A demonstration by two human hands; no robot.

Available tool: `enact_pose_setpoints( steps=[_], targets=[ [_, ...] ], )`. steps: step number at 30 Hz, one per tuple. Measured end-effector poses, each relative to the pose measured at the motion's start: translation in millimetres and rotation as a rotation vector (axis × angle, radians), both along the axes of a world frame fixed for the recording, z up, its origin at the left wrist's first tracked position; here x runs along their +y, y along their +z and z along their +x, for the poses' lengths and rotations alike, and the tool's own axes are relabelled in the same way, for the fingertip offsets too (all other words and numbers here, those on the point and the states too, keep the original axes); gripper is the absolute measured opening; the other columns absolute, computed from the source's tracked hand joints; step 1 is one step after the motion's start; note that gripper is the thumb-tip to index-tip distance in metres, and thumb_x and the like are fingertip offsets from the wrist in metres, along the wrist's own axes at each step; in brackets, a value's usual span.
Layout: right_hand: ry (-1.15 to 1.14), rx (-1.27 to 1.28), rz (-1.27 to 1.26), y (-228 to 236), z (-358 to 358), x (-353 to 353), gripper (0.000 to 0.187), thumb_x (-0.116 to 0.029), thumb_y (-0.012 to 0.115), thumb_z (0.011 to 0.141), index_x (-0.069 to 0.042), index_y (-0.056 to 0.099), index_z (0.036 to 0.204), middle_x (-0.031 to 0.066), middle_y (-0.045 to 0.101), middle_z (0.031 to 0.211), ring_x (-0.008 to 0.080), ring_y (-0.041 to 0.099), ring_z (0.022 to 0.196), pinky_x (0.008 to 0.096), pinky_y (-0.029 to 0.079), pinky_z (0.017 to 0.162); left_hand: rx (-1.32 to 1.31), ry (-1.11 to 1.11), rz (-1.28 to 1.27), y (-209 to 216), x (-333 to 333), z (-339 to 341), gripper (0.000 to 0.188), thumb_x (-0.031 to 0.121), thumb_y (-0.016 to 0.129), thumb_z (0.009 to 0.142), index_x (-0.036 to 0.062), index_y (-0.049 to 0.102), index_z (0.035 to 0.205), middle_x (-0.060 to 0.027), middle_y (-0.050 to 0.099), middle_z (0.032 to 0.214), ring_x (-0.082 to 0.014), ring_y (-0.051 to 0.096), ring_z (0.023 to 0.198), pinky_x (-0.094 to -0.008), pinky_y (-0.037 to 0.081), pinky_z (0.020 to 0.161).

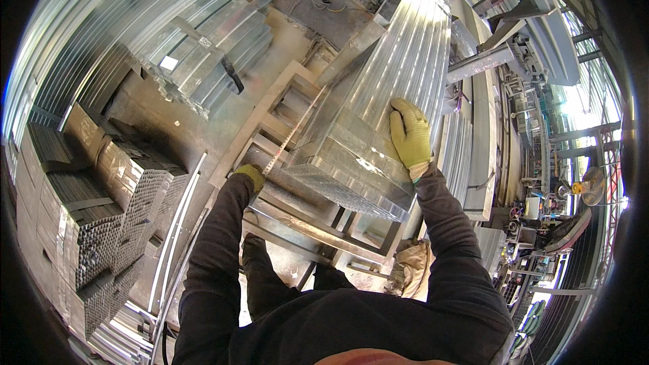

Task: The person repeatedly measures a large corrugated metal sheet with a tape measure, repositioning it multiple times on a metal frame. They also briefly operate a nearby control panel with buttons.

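Note:
In front of me lies a long stack of shiny metal profiles (405,47), its near end wrapped in clear film. My right hand (410,134), in a yellow work glove, rests on top of the wrapped end, fingers stretched out and holding nothing. Left of the stack, my left hand (252,176) in a like glove is closed at the near end of a tape measure (295,130). The pale tape with reddish marks runs away from it, slanting up along the stack's left side. My left fingers are partly hidden by the sleeve and glove.
A metal frame (324,231) stands under the stack's near end. Bundled tubes (98,250) are piled at the left, with thin white bars (177,230) beside them. Another film-wrapped stack (209,44) lies at far left. Machinery arms (497,61) jut in at far right.

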State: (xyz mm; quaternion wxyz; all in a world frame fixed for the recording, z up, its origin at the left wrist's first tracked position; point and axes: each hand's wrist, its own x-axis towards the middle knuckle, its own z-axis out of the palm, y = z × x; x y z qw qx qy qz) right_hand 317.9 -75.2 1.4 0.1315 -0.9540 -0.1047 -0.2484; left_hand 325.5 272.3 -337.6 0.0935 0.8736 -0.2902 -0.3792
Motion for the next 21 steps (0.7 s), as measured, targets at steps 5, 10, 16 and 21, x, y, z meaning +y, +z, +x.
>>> enact_pose_setpoints(
  steps=[5, 10, 16, 21],
  targets=[
    [0.006, -0.010, 0.000, -1.0, 0.7, -0.7, 0.020, -0.009, 0.063, 0.092, -0.001, 0.069, 0.109, 0.0206, 0.071, 0.108, 0.0405, 0.068, 0.100, 0.0457, 0.053, 0.090, -0.030, 0.113, -0.084, -11.1, -10.5, 5.8, 0.039, 0.031, 0.052, 0.094, 0.0073, 0.073, 0.116, -0.0202, 0.070, 0.120, -0.0381, 0.067, 0.114, -0.0470, 0.052, 0.099],
    [0.000, 0.003, -0.007, -2.8, 1.7, -2.9, 0.020, -0.008, 0.063, 0.091, -0.001, 0.069, 0.109, 0.0209, 0.071, 0.108, 0.0411, 0.067, 0.099, 0.0463, 0.053, 0.090, -0.086, 0.057, -0.115, -0.1, -9.7, 5.2, 0.038, 0.033, 0.053, 0.094, 0.0094, 0.073, 0.116, -0.0182, 0.071, 0.120, -0.0369, 0.067, 0.114, -0.0462, 0.051, 0.099],
    [0.003, 0.024, 0.019, -1.1, 2.4, -2.5, 0.020, -0.007, 0.062, 0.092, 0.000, 0.069, 0.110, 0.0213, 0.071, 0.109, 0.0406, 0.067, 0.101, 0.0450, 0.052, 0.091, 0.121, 0.643, -0.195, 60.0, -2.7, -12.6, 0.031, 0.031, 0.060, 0.090, 0.0186, 0.073, 0.115, -0.0143, 0.072, 0.118, -0.0364, 0.067, 0.112, -0.0454, 0.052, 0.097],
    [0.024, -0.014, 0.004, -1.6, 3.1, -0.4, 0.019, -0.007, 0.062, 0.092, 0.000, 0.069, 0.108, 0.0213, 0.071, 0.106, 0.0408, 0.068, 0.099, 0.0456, 0.053, 0.089, 0.111, 0.710, -0.158, 82.3, -7.5, -10.2, 0.031, 0.029, 0.062, 0.089, 0.0197, 0.073, 0.117, -0.0143, 0.073, 0.117, -0.0367, 0.068, 0.112, -0.0456, 0.053, 0.096]
  ],
)
